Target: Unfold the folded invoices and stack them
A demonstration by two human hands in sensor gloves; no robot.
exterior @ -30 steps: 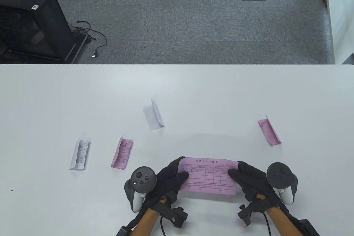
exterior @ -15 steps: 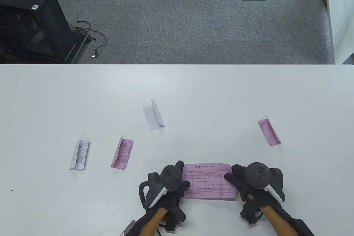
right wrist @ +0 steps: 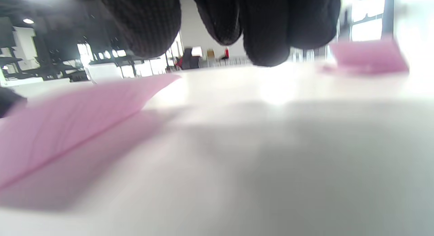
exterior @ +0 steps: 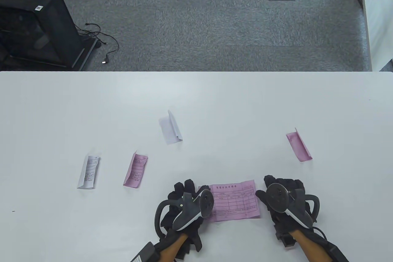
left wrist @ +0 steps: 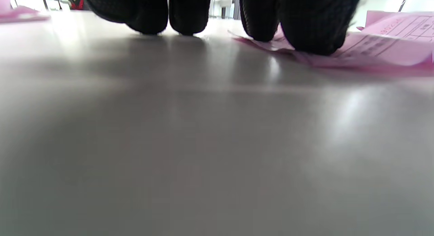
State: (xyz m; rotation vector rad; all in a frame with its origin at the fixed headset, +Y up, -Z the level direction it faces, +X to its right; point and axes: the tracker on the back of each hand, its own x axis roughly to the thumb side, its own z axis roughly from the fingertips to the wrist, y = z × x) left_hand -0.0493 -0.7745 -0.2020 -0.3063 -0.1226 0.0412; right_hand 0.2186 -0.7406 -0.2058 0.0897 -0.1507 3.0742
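While fingertips of both flat hands [exterior: 184, 202] [exterior: 284, 196] flank the pink invoice [exterior: 236, 201]: bare table [exterior: 215, 102] beyond.

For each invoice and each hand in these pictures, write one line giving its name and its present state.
Unfolded pink invoice: open, lying on the table, printed side up.
Folded pink invoice, left: folded.
Folded pink invoice, right: folded, one flap raised.
Folded white invoice, left: folded.
Folded white invoice, centre: folded, one flap raised.
Left hand: fingertips pressing the unfolded invoice's edge.
Right hand: beside the unfolded invoice, holding nothing.
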